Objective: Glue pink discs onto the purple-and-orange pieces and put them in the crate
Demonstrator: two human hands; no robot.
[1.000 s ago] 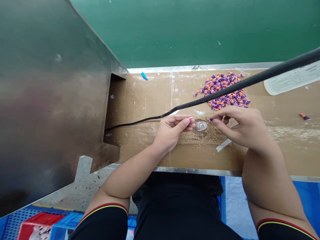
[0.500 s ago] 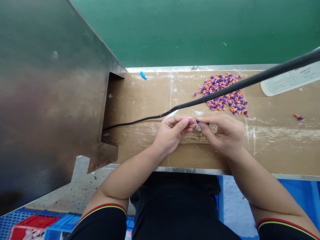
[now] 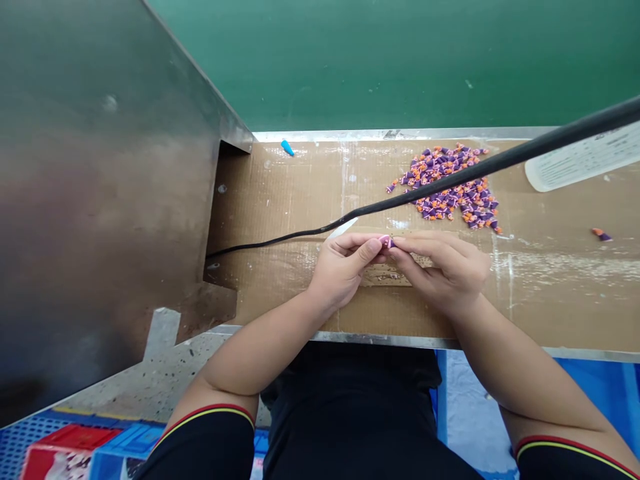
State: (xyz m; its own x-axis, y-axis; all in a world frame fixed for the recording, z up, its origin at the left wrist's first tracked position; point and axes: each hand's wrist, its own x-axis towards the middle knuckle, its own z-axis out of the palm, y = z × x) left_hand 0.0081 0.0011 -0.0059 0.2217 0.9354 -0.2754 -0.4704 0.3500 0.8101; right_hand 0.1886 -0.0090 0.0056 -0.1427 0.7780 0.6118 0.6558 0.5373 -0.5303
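My left hand (image 3: 343, 268) pinches a small pink piece (image 3: 384, 239) between thumb and forefinger. Opposite it, my right hand (image 3: 445, 270) grips a tiny purple piece (image 3: 391, 244) at its fingertips. The two pieces meet, or nearly so, in front of my body; the fingers cover most of both. Beyond my right hand lies a pile of small purple, orange and pink moulded figures (image 3: 434, 209). A pointed white item (image 3: 344, 227) rests just past my left hand, partly under the black cable (image 3: 295, 236).
Cardboard (image 3: 290, 193) covers the bench. A large metal panel (image 3: 110, 220) stands at left. The cable crosses above the pile. At right are a white bottle (image 3: 575, 168) and one stray figure (image 3: 601, 235); a small blue cone-shaped item (image 3: 287, 148) lies at the back.
My right hand has brought the purple piece up against the pink one, closing the small gap. A clear round item seen under my right fingertips is now hidden.
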